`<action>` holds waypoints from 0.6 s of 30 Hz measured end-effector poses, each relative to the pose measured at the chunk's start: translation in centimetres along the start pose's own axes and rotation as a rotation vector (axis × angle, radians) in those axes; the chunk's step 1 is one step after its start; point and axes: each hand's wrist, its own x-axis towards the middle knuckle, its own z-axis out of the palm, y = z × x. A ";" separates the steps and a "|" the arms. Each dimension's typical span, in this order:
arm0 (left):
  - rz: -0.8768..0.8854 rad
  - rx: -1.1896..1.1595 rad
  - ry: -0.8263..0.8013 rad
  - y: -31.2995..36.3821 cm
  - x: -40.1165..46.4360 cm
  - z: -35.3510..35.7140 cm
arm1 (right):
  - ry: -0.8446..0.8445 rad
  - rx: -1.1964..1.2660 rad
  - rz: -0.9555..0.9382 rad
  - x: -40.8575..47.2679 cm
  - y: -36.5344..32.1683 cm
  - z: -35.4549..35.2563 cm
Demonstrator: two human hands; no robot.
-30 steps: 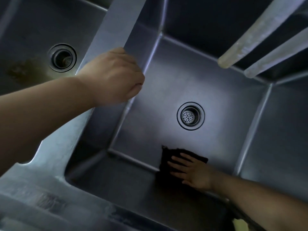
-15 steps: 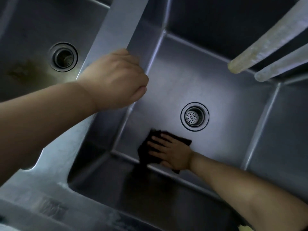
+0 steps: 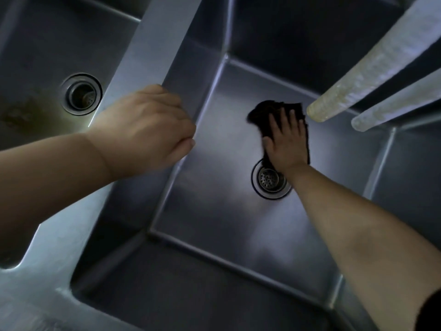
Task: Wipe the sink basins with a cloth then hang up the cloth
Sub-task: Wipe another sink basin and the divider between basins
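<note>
Steel fills the frame: a stainless double sink seen from above. At the far left lies the left basin [image 3: 35,56], its floor stained brown near a round metal drain [image 3: 81,94]. A flat steel divider [image 3: 157,41] runs between this basin and the next, from the far edge toward the near rim.

On that divider rests the left hand [image 3: 145,127], knuckles up and fingers curled over the divider's inner edge, gripping the steel; its bare forearm reaches in from the left side.

Right of the divider opens the right basin [image 3: 210,187], deep and square, with a perforated round drain strainer [image 3: 269,179] in the middle of its floor. Just beyond the strainer, toward the far wall, the right hand [image 3: 285,142] lies flat with fingers spread, palm pressing down on a crumpled black cloth [image 3: 263,113]. This cloth sits on the basin floor, bunched out past the fingertips to the left and trailing along the hand's right side; its near end touches the strainer's rim.

At the upper right, two pale, scuffed cylindrical bars [image 3: 372,65] slant across the far right corner, above the basin.
</note>
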 end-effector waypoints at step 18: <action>-0.021 -0.003 0.043 0.0 0.1 0.1 | -0.131 -0.069 -0.709 -16.6 -6.5 4.5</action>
